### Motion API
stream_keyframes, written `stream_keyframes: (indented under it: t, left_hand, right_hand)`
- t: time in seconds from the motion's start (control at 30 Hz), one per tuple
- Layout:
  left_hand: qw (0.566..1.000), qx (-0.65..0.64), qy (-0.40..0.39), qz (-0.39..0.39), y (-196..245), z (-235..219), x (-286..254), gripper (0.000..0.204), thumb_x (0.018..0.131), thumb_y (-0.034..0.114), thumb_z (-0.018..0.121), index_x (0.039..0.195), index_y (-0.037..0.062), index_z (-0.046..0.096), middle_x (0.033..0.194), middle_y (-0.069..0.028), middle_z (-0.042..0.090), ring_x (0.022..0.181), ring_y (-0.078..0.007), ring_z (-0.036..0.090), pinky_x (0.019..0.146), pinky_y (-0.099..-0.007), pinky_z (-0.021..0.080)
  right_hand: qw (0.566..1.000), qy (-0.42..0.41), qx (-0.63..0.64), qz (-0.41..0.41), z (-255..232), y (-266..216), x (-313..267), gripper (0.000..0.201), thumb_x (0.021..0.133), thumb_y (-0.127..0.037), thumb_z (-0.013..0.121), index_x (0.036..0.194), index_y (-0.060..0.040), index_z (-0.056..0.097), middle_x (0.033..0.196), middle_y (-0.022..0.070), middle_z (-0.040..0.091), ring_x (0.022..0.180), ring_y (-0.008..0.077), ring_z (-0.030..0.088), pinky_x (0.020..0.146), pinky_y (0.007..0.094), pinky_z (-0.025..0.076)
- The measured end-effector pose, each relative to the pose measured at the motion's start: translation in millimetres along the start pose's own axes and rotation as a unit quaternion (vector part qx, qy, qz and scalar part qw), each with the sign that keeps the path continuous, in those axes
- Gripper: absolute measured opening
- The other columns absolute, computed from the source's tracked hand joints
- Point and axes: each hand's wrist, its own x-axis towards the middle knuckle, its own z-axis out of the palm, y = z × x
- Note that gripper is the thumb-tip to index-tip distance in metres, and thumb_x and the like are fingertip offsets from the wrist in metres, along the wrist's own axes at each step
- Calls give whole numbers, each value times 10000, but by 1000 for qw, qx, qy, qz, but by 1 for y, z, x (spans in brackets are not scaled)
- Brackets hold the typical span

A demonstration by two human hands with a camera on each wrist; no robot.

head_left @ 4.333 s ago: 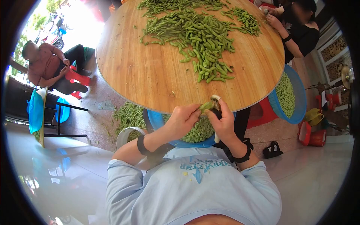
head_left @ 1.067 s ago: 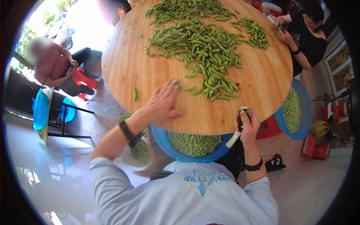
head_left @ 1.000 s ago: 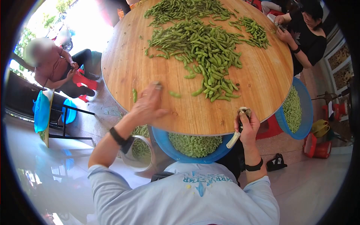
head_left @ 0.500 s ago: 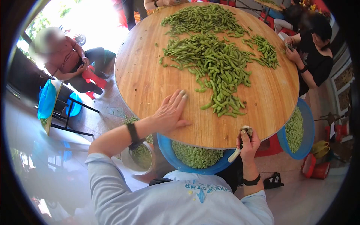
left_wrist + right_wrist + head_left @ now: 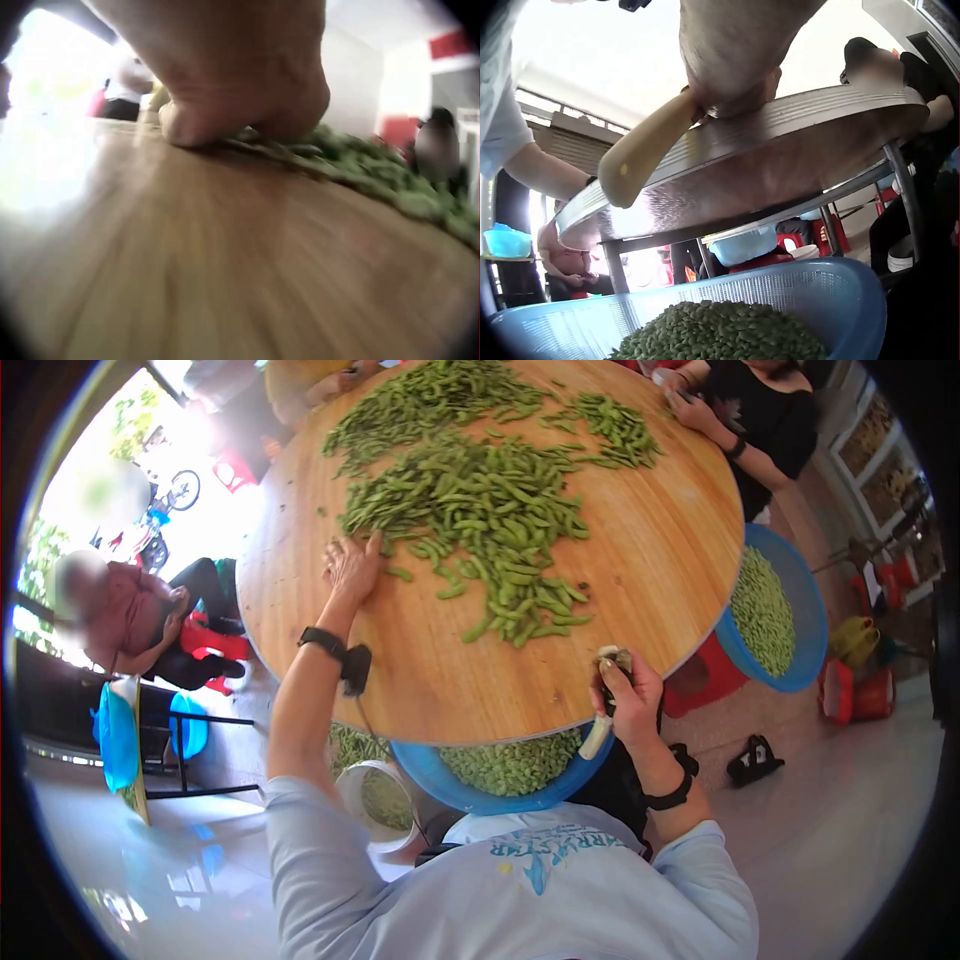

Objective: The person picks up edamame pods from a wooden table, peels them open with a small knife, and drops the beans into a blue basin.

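Note:
Green soybean pods (image 5: 480,510) lie heaped on the round wooden table (image 5: 640,570). My left hand (image 5: 352,568) rests at the left edge of the heap, fingers spread and touching the table beside the pods. In the left wrist view, that hand (image 5: 240,90) is low over the wood, its fingertips hidden behind it. My right hand (image 5: 632,695) grips a tool with a pale, rounded handle (image 5: 641,161) by the table's near edge; the tool's working end is mostly hidden. Below the edge, a blue plastic basket (image 5: 425,770) holds shelled green beans (image 5: 510,765).
Another blue basket (image 5: 808,645) of beans stands at the right. A white bucket (image 5: 352,800) with pods or husks is at lower left, near husks on the floor. A person in black (image 5: 765,430) sits at the far right; another (image 5: 130,610) sits at left.
Earlier both hands met over the basket with a pod; then my left hand swept flat over the near table. Now it has reached forward to the heap. The right hand keeps holding its tool.

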Motion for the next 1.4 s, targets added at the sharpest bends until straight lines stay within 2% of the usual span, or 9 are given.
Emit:
stream_keyframes:
  t: [0.27,0.33,0.43,0.73,0.87,0.93,1.07,1.23,1.4]
  left_hand:
    - [904,-374,-165,127,160,-95,-135,683,859,423,589,1304,-42,362,1392,-253,348,1323,-421,266,1046,-485,275]
    - [915,-91,141,367,196,-105,-158,565,830,221,653,1270,-40,415,1282,-228,447,1223,-366,390,997,-421,359]
    - [857,-204,-10,474,228,-78,-173,476,776,152,678,1184,-4,490,1179,-174,500,1144,-353,437,959,-426,382]
    - [877,9,-68,475,185,-99,-169,234,745,126,636,959,33,609,1004,-106,572,1004,-294,479,876,-429,369]
    - [882,-57,-84,460,209,-98,-155,227,724,74,611,946,25,613,964,-92,567,987,-296,490,871,-419,385]
    - [798,-220,-68,557,235,-63,-150,249,709,19,582,956,19,613,921,-108,553,969,-307,502,836,-413,414]
    - [840,-140,-39,523,264,-37,-159,259,716,-13,548,966,19,609,912,-130,546,963,-326,503,817,-405,434]
    - [800,-227,-13,555,218,-100,-190,299,686,-49,539,972,23,587,926,-162,536,933,-355,517,790,-410,456]
    - [951,-30,21,308,61,-165,-198,274,660,-105,509,897,14,578,920,-164,521,902,-365,539,765,-430,459]
  right_hand:
    - [993,6,117,-30,0,2,0,121,949,-111,489,949,0,537,704,58,556,478,89,470,416,216,350]
    - [993,6,116,-32,0,1,1,121,951,-111,488,951,-1,537,706,58,556,480,87,470,418,214,350]
    - [992,3,117,-40,0,4,-1,113,951,-106,491,964,-5,540,713,53,553,488,81,468,424,209,350]
    - [995,-2,82,-56,1,9,-2,101,939,-68,472,975,2,536,756,82,574,469,93,469,402,214,350]
    - [995,7,74,-63,4,7,-2,112,943,-80,474,977,5,538,751,79,572,467,91,467,402,213,349]
    - [995,6,77,-65,4,6,-1,116,943,-83,475,976,7,539,742,77,570,465,91,466,400,213,348]
    - [998,16,52,-42,0,3,-2,109,940,-92,494,977,0,539,708,54,556,467,83,460,404,211,346]
    - [997,31,58,-39,2,5,-1,104,940,-89,500,979,1,538,700,42,552,473,74,460,415,208,353]
    - [998,-1,53,-44,2,5,-3,134,951,-107,496,1009,3,545,704,41,553,485,70,472,417,205,359]
